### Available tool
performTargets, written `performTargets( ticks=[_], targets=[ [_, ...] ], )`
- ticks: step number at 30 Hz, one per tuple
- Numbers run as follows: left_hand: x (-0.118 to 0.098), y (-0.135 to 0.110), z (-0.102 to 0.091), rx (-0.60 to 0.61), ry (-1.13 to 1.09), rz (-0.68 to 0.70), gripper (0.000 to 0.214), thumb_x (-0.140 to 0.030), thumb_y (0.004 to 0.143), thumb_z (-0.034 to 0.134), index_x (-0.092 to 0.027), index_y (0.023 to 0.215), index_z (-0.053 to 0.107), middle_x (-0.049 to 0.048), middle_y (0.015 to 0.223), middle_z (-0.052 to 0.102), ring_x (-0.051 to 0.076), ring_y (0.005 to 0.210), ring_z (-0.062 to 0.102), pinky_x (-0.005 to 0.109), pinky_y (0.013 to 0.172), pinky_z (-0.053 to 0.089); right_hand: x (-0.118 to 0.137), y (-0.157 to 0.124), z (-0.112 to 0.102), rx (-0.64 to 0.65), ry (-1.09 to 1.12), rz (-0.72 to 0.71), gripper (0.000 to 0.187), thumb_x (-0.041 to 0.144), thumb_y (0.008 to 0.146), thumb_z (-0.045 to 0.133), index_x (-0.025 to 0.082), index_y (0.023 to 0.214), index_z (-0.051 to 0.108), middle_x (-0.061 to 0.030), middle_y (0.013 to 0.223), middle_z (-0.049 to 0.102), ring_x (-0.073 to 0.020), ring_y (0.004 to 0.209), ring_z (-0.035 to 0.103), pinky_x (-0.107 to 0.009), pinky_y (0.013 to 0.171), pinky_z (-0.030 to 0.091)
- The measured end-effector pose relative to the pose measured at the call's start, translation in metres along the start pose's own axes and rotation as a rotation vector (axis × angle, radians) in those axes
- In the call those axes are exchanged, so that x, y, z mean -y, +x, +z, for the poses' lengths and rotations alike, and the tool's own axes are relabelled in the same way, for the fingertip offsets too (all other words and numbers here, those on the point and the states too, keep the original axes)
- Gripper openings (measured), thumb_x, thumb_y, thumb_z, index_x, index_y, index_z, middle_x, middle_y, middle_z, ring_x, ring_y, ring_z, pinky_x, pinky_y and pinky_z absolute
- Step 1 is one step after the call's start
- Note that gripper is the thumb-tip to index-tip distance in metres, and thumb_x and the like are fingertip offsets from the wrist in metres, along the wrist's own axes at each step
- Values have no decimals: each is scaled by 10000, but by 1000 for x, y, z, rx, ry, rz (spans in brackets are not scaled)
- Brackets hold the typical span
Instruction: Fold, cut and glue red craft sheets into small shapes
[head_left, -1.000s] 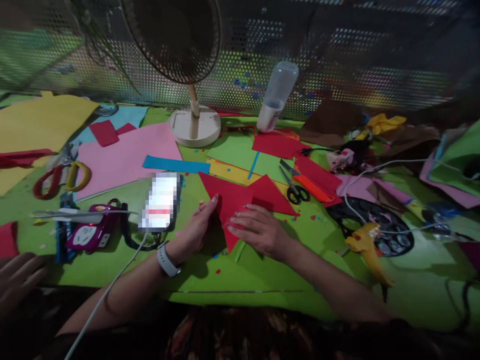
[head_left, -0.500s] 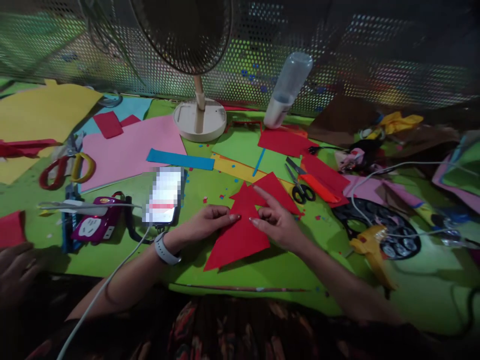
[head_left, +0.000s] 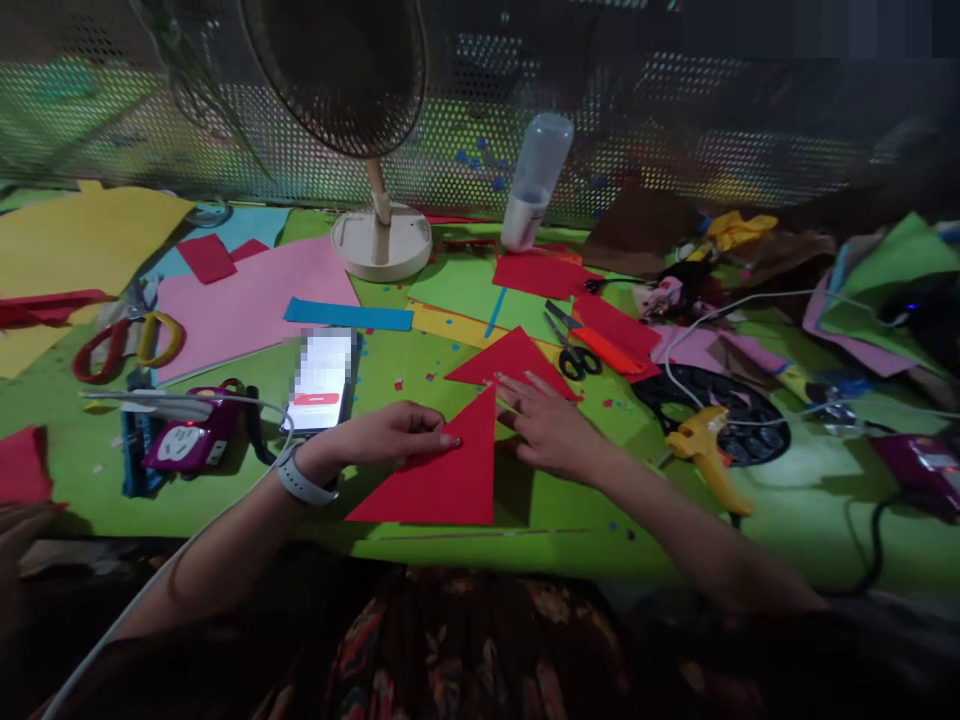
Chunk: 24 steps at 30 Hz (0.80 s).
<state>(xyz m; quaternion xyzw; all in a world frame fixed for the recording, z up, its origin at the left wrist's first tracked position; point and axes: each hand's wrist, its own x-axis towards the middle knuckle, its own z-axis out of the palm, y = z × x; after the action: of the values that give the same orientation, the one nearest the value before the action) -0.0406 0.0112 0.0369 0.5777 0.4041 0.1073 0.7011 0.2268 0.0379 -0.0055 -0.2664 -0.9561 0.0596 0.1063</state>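
Note:
A folded red paper triangle (head_left: pixel 450 480) is pinched between the thumb and curled fingers of my left hand (head_left: pixel 405 432). Its upright edge faces right and its point is at the top. My right hand (head_left: pixel 551 425) is beside that edge with fingers stretched out, the fingertips close to the triangle's top point; whether they touch it I cannot tell. Just beyond lies another red paper triangle (head_left: pixel 517 357), partly covered by my right fingers. Black-handled scissors (head_left: pixel 572 345) rest to the right of it. Left of my left hand is a lit phone (head_left: pixel 321 385).
A fan (head_left: pixel 381 245) and a half-filled bottle (head_left: pixel 536 185) stand at the back. On the right are a yellow glue gun (head_left: pixel 709 455) and a black palette-like tray (head_left: pixel 776 405). Red-and-yellow scissors (head_left: pixel 127 340), a purple device (head_left: pixel 196 430) and a white cable lie left. Someone's hand (head_left: pixel 22 530) shows at far left.
The red triangle has turned so one edge stands upright. My right hand has gone from pointing over the paper to lying beside its right edge. The view has shifted somewhat to the right.

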Motion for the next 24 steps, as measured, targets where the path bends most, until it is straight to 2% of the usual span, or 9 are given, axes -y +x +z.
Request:
performTargets(
  ticks=[2, 5, 7, 10, 12, 14, 17, 20, 24],
  targets=[
    [1, -2, 3, -15, 8, -5, 424, -555, 817, 600, -188, 617, 529, -37, 505, 420, 75, 415, 330, 217, 402, 228, -2, 3, 4, 52, -37, 71, 484, 352, 900, 547, 117, 1323, 534, -189, 1407, 492, -322, 1314, 448, -565, 1069, 354],
    [4, -3, 4, -51, 27, -1, 422, -566, 802, 612, -184, 634, 551, -36, 507, 444, 78, 417, 348, 217, 408, 242, -11, 5, 6, -14, -69, 132, 464, 314, 950, 464, 110, 1366, 490, -165, 1370, 540, -256, 1266, 510, -472, 1077, 383],
    [5, -3, 1, -71, 51, 1, 418, -569, 794, 621, -183, 644, 563, -36, 515, 455, 80, 423, 360, 215, 414, 251, -18, 5, 6, -62, -125, 194, 479, 317, 945, 479, 84, 1364, 490, -176, 1354, 552, -265, 1250, 521, -453, 1063, 403],
    [4, -3, -5, -120, 88, 4, 404, -552, 788, 640, -180, 644, 580, -33, 517, 467, 82, 437, 381, 209, 424, 264, -27, 3, 7, -7, -227, 237, 419, 273, 919, 527, 66, 1280, 572, -196, 1286, 600, -297, 1186, 569, -442, 984, 473],
    [2, -1, -9, -188, 80, 30, 391, -530, 780, 661, -175, 631, 597, -29, 515, 476, 83, 452, 395, 203, 433, 273, -30, 3, 10, 20, -270, 216, 339, 146, 905, 502, 87, 1218, 619, -186, 1246, 630, -280, 1142, 602, -418, 943, 499],
    [2, 2, -12, -275, 20, 67, 377, -509, 774, 679, -170, 621, 619, -23, 518, 492, 81, 462, 405, 199, 439, 282, -29, 3, 12, -9, -284, 203, 344, 51, 879, 468, 95, 1173, 641, -189, 1221, 642, -263, 1107, 622, -400, 917, 505],
    [3, 8, -17, -476, -197, 119, 327, -486, 736, 727, -171, 672, 670, -3, 571, 576, 87, 485, 467, 198, 452, 331, -27, 4, 9, -79, -266, 239, 282, 69, 893, 449, 92, 1072, 666, -186, 1049, 701, -241, 953, 667, -362, 832, 514],
    [5, 14, -22, -703, -451, 127, 305, -435, 675, 787, -181, 828, 718, 33, 735, 691, 119, 585, 588, 209, 502, 418, -28, 1, -5, -217, -245, 334, 259, 160, 940, 412, 118, 974, 666, -142, 853, 704, -216, 803, 658, -333, 758, 498],
    [0, 32, -32, -815, -570, 104, 262, -344, 678, 781, -165, 855, 708, 40, 753, 706, 126, 595, 619, 206, 499, 435, -38, -9, -25, -589, 51, 579, 267, 323, 948, 408, 182, 968, 634, -79, 825, 683, -192, 734, 621, -310, 693, 479]
  ],
)
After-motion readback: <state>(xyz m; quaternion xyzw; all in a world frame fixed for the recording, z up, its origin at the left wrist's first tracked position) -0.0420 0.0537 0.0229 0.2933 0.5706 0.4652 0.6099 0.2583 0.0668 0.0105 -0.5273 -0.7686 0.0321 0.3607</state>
